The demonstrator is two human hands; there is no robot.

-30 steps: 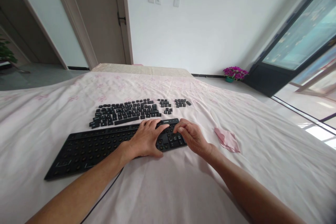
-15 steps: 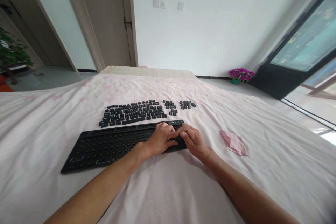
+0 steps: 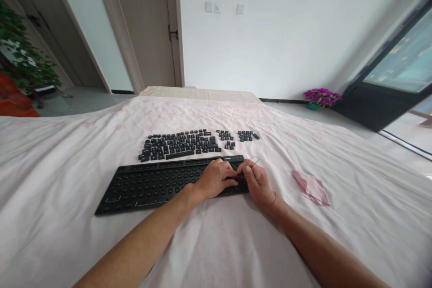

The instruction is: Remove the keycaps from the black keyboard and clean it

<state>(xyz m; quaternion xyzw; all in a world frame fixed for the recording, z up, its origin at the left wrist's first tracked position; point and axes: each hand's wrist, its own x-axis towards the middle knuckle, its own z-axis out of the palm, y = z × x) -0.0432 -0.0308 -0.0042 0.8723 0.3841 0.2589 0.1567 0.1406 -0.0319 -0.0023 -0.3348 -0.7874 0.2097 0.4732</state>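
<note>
A black keyboard [image 3: 158, 184] lies on the bedspread, most of its keycaps off and the rows of switches bare. My left hand [image 3: 218, 177] rests on its right part, fingers curled down against it, thumb and forefinger slightly apart. Beside it, my right hand [image 3: 258, 182] is closed over the number pad end, pinching a thin wire tool [image 3: 256, 160] whose end sticks out above the knuckles. The tool's working tip is hidden by my fingers. Behind the keyboard, loose black keycaps [image 3: 180, 144] lie in rows matching a keyboard layout, with smaller groups [image 3: 245, 135] to the right.
A folded pink cloth [image 3: 310, 187] lies to the right on the pale bedspread [image 3: 216, 243]. Past the bed stand a white wall, a brown door [image 3: 148, 22], a pot of purple flowers [image 3: 322, 97] and a leafy plant [image 3: 23, 54] at left.
The view has turned slightly left, so everything sits further right in the picture. Both hands keep their place on the keyboard; the wire tool now shows more clearly above my right hand.
</note>
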